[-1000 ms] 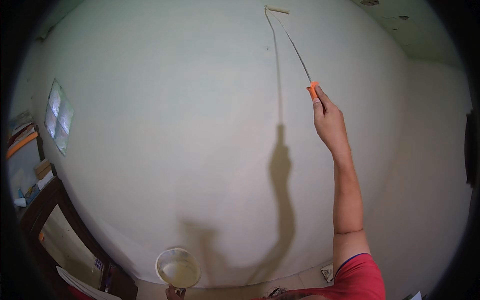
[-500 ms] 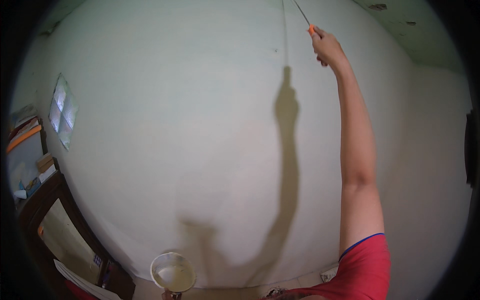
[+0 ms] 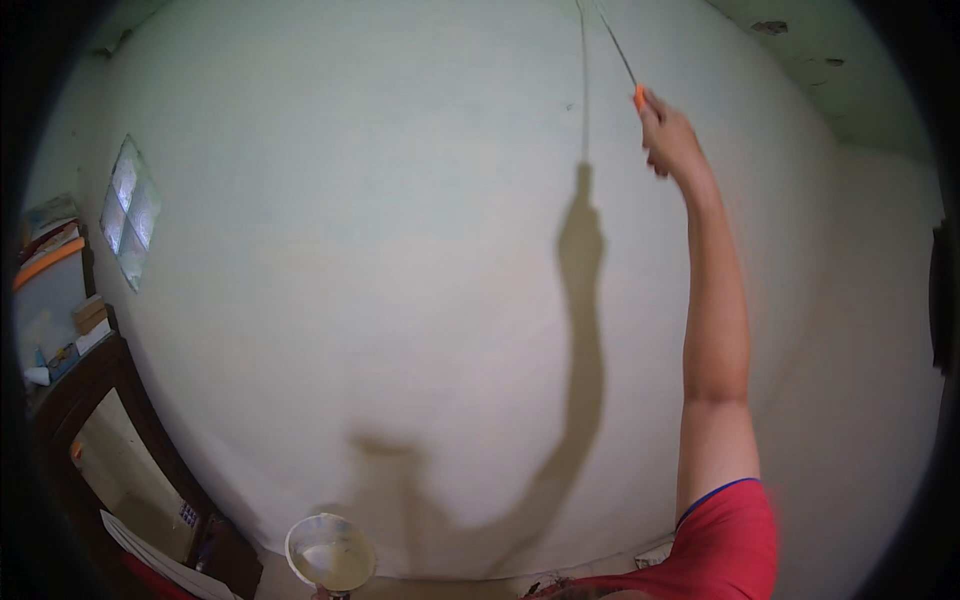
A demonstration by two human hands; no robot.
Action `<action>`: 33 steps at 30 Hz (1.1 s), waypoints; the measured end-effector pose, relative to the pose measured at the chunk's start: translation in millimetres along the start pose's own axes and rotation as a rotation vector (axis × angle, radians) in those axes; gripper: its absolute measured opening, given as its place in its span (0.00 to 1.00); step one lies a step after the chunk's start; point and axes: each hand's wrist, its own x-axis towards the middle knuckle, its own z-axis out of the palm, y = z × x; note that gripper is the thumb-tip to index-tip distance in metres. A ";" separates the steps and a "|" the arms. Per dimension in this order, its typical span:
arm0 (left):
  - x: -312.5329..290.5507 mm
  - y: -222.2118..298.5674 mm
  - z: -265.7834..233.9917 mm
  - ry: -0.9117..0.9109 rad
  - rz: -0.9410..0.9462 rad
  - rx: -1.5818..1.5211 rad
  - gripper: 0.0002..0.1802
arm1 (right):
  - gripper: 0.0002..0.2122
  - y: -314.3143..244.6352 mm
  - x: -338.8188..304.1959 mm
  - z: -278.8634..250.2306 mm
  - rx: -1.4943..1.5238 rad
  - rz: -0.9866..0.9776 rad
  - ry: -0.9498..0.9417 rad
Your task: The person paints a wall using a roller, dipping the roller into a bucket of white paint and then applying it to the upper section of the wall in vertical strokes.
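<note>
My right hand (image 3: 672, 140) is raised high, closed around the orange grip of what looks like a paint roller (image 3: 639, 97). Its thin metal rod slants up and left past the top edge, so the head is out of sight. At the bottom, left of centre, a round bucket (image 3: 368, 562) shows pale paint inside. Part of my left hand (image 3: 331, 595) is at the bucket's near rim, gripping it; most of that hand lies below the picture.
A pale wall (image 3: 440, 250) fills the middle, bearing my arm's shadow. At left are a diamond-shaped glass-block window (image 3: 130, 215) and a dark wooden cabinet (image 3: 110, 370) with a mirror and boxes on top. The ceiling (image 3: 850, 85) is at upper right.
My right hand and the orange grip appear lower and slightly further right. The bucket has shifted a little left and down. The whole view has also moved slightly.
</note>
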 end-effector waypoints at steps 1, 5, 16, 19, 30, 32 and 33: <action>-2.2 2.7 4.9 -0.004 0.018 0.016 0.31 | 0.24 9.0 -25.7 1.1 -0.014 0.010 -0.015; -0.4 11.2 26.6 0.037 -0.026 0.039 0.31 | 0.21 32.0 -102.9 13.4 -0.041 0.029 0.046; 20.3 -16.3 15.5 -0.083 -0.079 -0.003 0.28 | 0.20 2.0 -146.4 28.7 -0.056 -0.030 0.071; 18.7 -25.2 0.1 -0.056 -0.079 0.019 0.27 | 0.20 14.7 -131.7 43.2 -0.117 -0.188 0.170; -12.2 5.9 -16.7 0.038 0.010 0.043 0.26 | 0.21 -94.3 66.0 27.1 -0.025 -0.084 0.001; -14.8 7.3 -20.7 0.022 0.051 0.024 0.26 | 0.21 -98.9 83.6 20.8 0.045 -0.061 0.012; -15.8 7.8 -23.6 0.053 0.038 0.030 0.26 | 0.21 -98.8 82.7 22.6 0.038 -0.062 -0.014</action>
